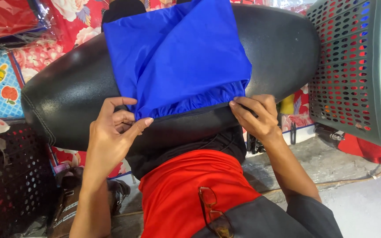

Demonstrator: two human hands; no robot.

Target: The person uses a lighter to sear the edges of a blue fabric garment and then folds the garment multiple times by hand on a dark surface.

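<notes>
1. The blue cloth [177,53] lies on the black padded seat [67,97], spread from the centre of the view up toward 12 o'clock. Its gathered lower edge runs across the middle, between the two hands.

2. The left hand [111,136], at about 8 o'clock from the centre, pinches the lower left corner of the blue cloth between thumb and bent fingers.

3. The right hand [256,117], at about 4 o'clock from the centre, presses its curled fingers on the lower right corner of the hem. It seems to grip the edge, but the fingertips hide the contact.

4. What could go wrong, as I judge it: the cloth looks thin and smooth and the seat is rounded and slick, so the cloth may slide toward 12 o'clock if one pinch loosens. An uneven pull from the two hands may twist the gathered hem or make new wrinkles.

5. The green perforated basket [349,70] at 2 o'clock stands close to the seat; the far side of the cloth might catch on it.

6. Hard to see: the upper end of the cloth is cut off by the frame, and the seat's underside is hidden by the red garment [186,194]. The spectacles [210,211] at 6 o'clock are partly covered.
</notes>
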